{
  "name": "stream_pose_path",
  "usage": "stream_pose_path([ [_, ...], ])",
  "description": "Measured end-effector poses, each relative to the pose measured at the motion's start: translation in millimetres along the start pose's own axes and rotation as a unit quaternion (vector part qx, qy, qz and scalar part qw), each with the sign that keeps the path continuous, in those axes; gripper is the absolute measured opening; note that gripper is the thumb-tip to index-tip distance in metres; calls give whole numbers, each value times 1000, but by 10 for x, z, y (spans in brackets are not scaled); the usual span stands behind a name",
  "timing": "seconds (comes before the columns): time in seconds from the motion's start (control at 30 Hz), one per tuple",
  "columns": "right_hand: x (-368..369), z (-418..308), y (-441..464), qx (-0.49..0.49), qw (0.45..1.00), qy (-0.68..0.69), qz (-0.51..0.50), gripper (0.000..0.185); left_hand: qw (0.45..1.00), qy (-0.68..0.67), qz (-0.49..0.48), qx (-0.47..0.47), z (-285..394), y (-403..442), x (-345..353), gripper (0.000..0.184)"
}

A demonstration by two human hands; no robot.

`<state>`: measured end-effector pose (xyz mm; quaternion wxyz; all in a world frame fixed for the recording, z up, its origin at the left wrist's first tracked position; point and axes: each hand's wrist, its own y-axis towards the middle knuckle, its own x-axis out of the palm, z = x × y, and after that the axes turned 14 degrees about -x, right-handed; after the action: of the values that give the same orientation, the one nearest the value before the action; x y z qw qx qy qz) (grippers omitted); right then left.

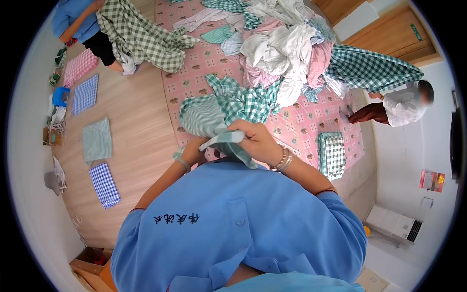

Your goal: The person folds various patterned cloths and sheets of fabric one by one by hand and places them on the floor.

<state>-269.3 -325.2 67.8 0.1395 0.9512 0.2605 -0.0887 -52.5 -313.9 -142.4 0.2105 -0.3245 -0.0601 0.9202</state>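
Observation:
In front of my shirt I hold up a green-and-white bed cloth [203, 117], its checked and striped parts trailing forward onto the pink floor covering. My right hand [257, 140] is closed on a folded, pale edge of it, thumb and fingers pinching. My left hand [194, 150] grips the same cloth at the left, its fingers partly hidden behind the fabric. Just beyond lies a heap of crumpled linens [279, 48], white, pink and green. A folded stack of checked cloths [332, 155] rests on the floor covering to the right.
Folded blue checked [104, 185], pale green [97, 140], blue [85, 94] and pink cloths [80, 66] lie along the left floor. At upper left a person [80, 24] handles a checked cloth [141, 36]. Another person [401, 104] at right holds a dark green checked cloth [372, 68].

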Motion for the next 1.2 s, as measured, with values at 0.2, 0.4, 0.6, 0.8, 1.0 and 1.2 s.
stream_pose_path([
  [0.2,-593,-729,-197,-184,956,-74,218,14,979,8,177,-97,-763,-161,5,20],
  [0.4,-753,-944,-395,-315,873,-210,309,14,951,98,127,-264,-895,-268,-320,18],
  [0.6,-466,-739,-261,-260,945,-166,111,9,477,-808,251,-236,-1616,-498,-340,33],
  [0.8,-417,-816,-28,-305,945,-15,-116,11,497,-724,344,-332,-2055,-976,-649,32],
  [1.0,-868,-1006,-449,-330,927,-174,26,22,495,-678,299,-455,-2471,-1195,-261,29],
  [1.2,-1552,-1167,-745,-377,759,-239,473,26,453,-656,302,-523,-2586,-1193,219,28],
])
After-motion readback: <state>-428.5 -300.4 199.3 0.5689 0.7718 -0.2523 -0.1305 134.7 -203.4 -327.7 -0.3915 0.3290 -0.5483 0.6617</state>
